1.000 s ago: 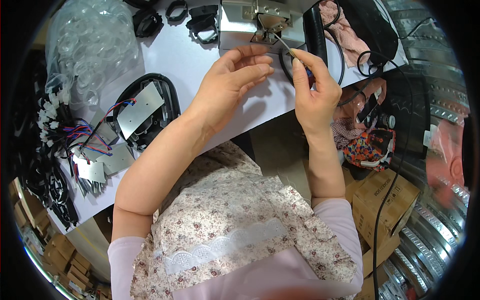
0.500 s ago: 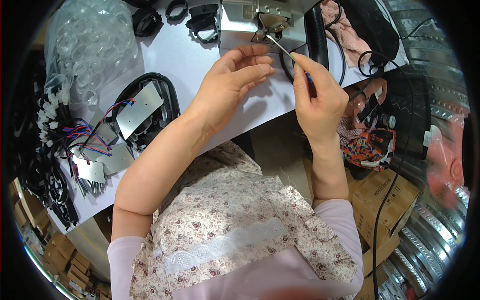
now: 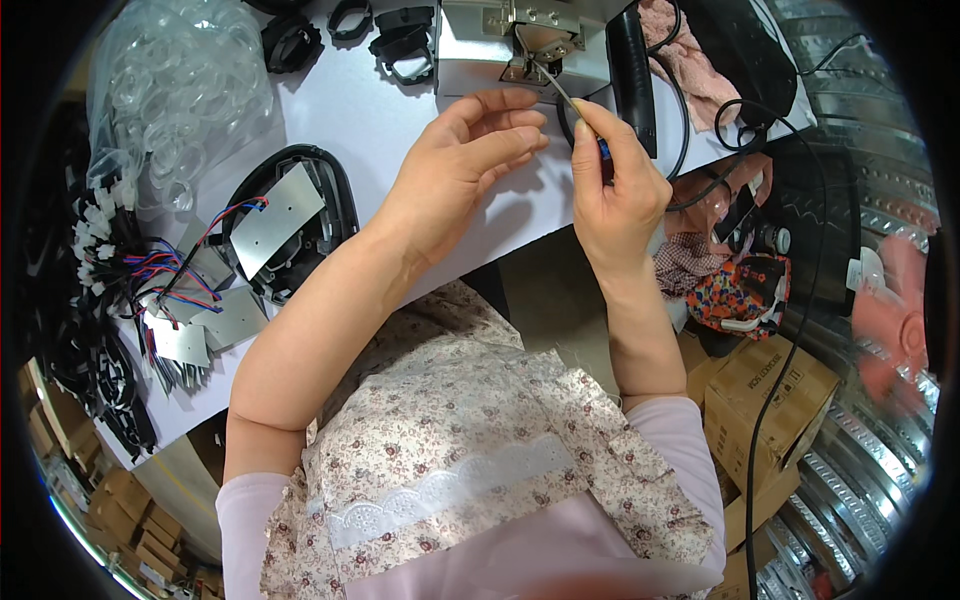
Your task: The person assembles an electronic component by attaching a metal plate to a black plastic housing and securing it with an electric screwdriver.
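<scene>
My right hand (image 3: 617, 190) grips a screwdriver (image 3: 557, 87) with a thin metal shaft; a bit of blue handle shows beneath the fingers. Its tip reaches the small metal mechanism at the front of a silver machine (image 3: 470, 72), which the upper edge cuts off. Whether the tip touches a screw is too small to tell. In front of the machine, my left hand (image 3: 465, 150) is held with fingers half bent and thumb apart. Nothing shows in it.
At left lie a bag of clear plastic rings (image 3: 185, 95), a black housing with a metal plate (image 3: 278, 222), and wired plates (image 3: 180, 340). Black rings (image 3: 292, 43) lie farther back. A black cylinder (image 3: 632, 85), pink cloth (image 3: 690, 60) and looping cable (image 3: 686, 140) lie right of the machine.
My right hand has moved a little left and turned, with the screwdriver's shaft now steeper against the mechanism. My left hand has stayed almost still.
</scene>
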The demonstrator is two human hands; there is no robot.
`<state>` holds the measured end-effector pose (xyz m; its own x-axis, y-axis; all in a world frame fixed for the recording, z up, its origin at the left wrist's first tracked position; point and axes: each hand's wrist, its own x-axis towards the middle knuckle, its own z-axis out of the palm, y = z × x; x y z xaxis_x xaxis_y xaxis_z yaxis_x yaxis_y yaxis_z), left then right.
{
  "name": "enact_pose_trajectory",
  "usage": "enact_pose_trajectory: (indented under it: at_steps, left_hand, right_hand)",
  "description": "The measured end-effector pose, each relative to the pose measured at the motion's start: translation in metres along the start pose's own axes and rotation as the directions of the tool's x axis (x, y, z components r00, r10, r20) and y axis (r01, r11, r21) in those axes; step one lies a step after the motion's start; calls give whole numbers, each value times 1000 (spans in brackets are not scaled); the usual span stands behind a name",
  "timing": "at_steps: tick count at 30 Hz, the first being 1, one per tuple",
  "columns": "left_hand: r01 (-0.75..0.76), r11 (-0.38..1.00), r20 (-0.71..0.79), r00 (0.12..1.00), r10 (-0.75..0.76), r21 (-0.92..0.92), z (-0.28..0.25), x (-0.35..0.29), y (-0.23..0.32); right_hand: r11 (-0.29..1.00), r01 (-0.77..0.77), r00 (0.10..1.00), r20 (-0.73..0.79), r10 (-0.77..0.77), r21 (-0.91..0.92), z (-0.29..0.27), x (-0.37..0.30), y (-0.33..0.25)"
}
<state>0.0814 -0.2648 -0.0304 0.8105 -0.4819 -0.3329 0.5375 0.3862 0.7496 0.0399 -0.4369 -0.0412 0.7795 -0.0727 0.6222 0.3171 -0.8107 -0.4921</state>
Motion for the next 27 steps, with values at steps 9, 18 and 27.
enact_pose_trajectory:
  at_steps: [9, 18, 27]
  left_hand:
    - [-11, 1000, -4, 1000, 11, -4, 2, 1, 2]
    - [-8, 1000, -8, 1000, 8, 7, 3, -2, 3]
    - [-13, 1000, -7, 1000, 13, 17, 3, 1, 0]
  right_hand:
    - [1000, 6, 997, -71, -5, 17, 8, -6, 7]
    - [1000, -2, 997, -72, 2, 0, 13, -11, 8]
    - [942, -153, 979, -83, 186, 298, 22, -14, 12]
